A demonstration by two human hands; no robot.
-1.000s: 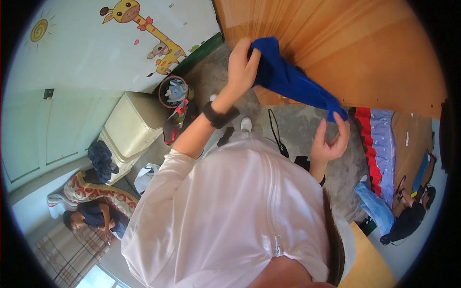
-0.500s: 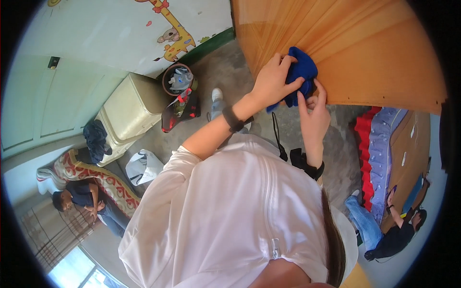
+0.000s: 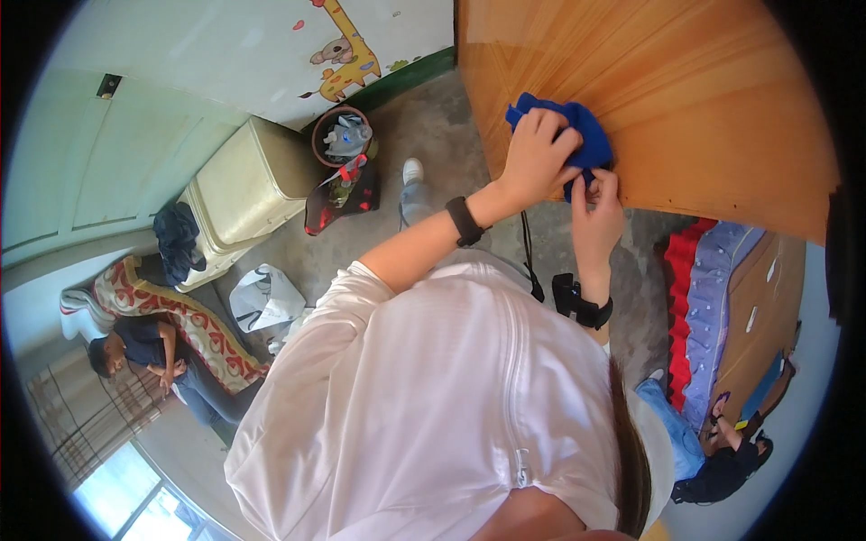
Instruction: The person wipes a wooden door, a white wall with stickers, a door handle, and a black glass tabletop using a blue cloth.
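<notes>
Gathered in since it was stretched out, the blue cloth [image 3: 593, 135] is bunched at the wooden bench [image 3: 722, 135], my left hand [image 3: 537, 158] clutching and right hand [image 3: 599, 212] pinching it, apparently to keep folds together.

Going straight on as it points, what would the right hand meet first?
Most likely the blue cloth, which the right hand seems to touch at its lower edge; depth there is unclear.

The left forearm [image 3: 417, 247] reaches forward and rightward to the left hand [image 3: 536, 162], back uppermost, fingers [image 3: 541, 123] bent and thumb [image 3: 561, 179] stretched toward the right hand [image 3: 597, 219], whose thumb and forefinger extend close by, the right forearm [image 3: 593, 281] pointing almost straight ahead.
</notes>
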